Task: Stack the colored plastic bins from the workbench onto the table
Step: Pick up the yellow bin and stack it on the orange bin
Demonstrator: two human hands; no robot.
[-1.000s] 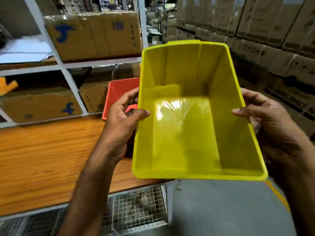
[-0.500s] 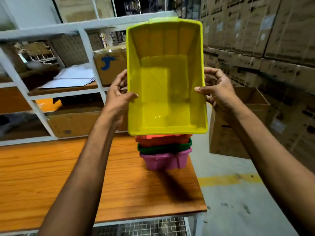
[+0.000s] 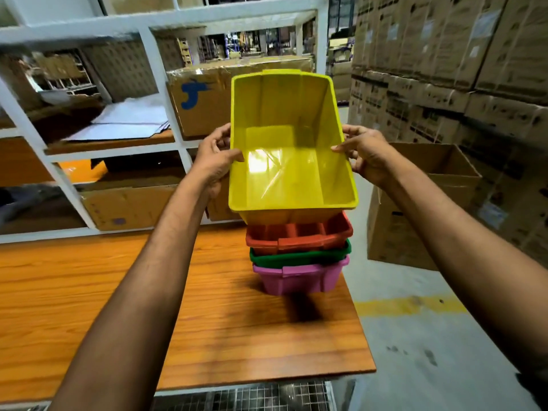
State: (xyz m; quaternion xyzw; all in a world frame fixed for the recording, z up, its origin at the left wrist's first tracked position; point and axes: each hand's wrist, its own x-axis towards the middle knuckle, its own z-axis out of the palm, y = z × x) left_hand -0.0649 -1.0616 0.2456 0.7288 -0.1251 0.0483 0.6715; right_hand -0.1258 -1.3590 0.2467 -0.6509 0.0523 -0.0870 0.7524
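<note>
Presently, item by item:

1. Yellow bin [image 3: 292, 161]: held in the air between my two hands, tilted so its open top faces me. Its low end sits at the rim of the red bin below. I cannot tell whether the two touch.
2. Left hand [image 3: 216, 163]: grips the yellow bin's left wall, thumb hooked over the rim, fingers curled round the outside.
3. Right hand [image 3: 366, 157]: grips the right wall the same way, thumb on the rim, fingers curled behind.
4. Red bin [image 3: 299, 237]: top of the stack, nested in the green one.
5. Green bin [image 3: 296, 258]: only its rim shows, nested in the pink one.
6. Pink bin [image 3: 296, 278]: bottom of the stack, standing on the tabletop [image 3: 133, 292] at its right edge, towards the far right corner.
7. White shelving [image 3: 160, 93]: behind the tabletop's far edge, holding cartons and paper sheets.
8. Open carton [image 3: 430, 209]: on the floor beyond the tabletop's right edge.
9. Carton wall [image 3: 444, 69]: stacked high at the far right.
10. Yellow floor line [image 3: 412, 305]: beside the right edge.
</note>
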